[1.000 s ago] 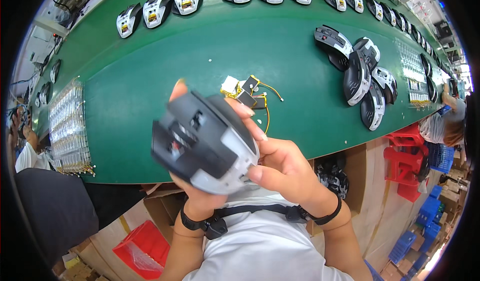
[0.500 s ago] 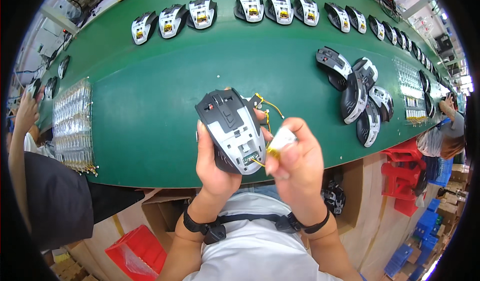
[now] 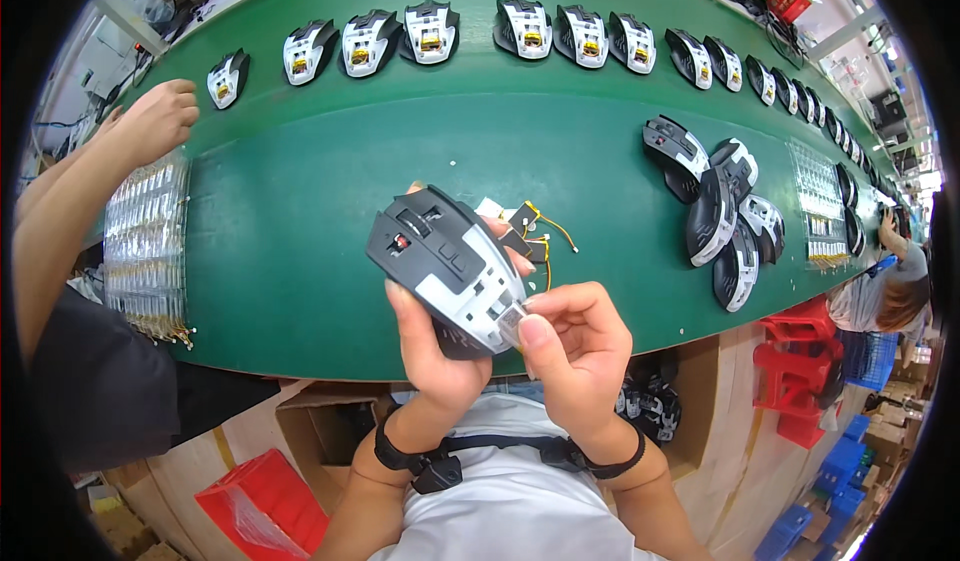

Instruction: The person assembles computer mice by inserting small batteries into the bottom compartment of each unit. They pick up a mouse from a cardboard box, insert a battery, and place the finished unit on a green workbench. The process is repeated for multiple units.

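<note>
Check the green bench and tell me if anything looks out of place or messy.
Mostly tidy: mouse shells sit in a neat row along the far edge. The odd spot is a pile of shells on the right, overlapping and tilted. Small wired parts lie loose behind the held mouse.

Black-and-white mouse shell (image 3: 452,269) (tilted, underside up)

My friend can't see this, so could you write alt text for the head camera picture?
A person's left hand holds a black and white computer mouse shell over a green table, while the right hand pinches a small clear part against it.
</note>
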Demonstrator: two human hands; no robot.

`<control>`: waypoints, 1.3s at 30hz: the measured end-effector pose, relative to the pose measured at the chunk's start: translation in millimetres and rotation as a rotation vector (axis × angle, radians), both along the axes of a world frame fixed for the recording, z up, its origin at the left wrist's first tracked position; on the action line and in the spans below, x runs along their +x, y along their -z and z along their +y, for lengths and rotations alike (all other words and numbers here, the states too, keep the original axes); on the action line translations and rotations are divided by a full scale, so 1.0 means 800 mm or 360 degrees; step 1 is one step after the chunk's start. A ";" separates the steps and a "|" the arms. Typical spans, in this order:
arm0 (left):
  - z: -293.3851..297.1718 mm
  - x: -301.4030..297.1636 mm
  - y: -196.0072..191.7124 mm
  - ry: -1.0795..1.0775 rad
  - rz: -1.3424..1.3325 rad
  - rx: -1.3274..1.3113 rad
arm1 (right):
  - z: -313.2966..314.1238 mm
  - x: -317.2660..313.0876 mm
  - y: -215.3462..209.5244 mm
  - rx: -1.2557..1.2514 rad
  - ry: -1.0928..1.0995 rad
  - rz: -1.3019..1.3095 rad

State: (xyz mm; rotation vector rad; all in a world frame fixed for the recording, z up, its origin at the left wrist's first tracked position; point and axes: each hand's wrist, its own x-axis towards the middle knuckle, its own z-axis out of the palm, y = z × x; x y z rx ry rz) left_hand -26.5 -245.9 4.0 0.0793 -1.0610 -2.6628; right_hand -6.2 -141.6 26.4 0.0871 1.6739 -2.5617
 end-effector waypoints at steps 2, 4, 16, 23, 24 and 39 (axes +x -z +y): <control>-0.003 -0.002 -0.003 -0.0063 0.0031 -0.0164 | 0.002 0.000 -0.003 -0.0134 -0.0084 -0.0146; -0.010 -0.005 -0.001 0.0019 0.0123 -0.0167 | 0.015 -0.001 0.000 -0.0388 -0.0270 -0.0295; -0.017 -0.008 -0.012 -0.0029 0.0162 -0.0148 | -0.008 0.000 0.007 0.0337 0.0000 0.0298; -0.028 -0.011 -0.012 0.0273 0.0126 0.0304 | 0.000 -0.002 0.000 0.1242 0.0197 0.1113; -0.029 -0.011 -0.012 0.0313 0.0124 0.0379 | -0.002 -0.004 -0.009 0.1212 0.0227 0.1109; -0.032 0.000 -0.006 0.0641 -0.0071 0.0347 | 0.037 -0.044 -0.029 0.1009 -0.0512 0.0787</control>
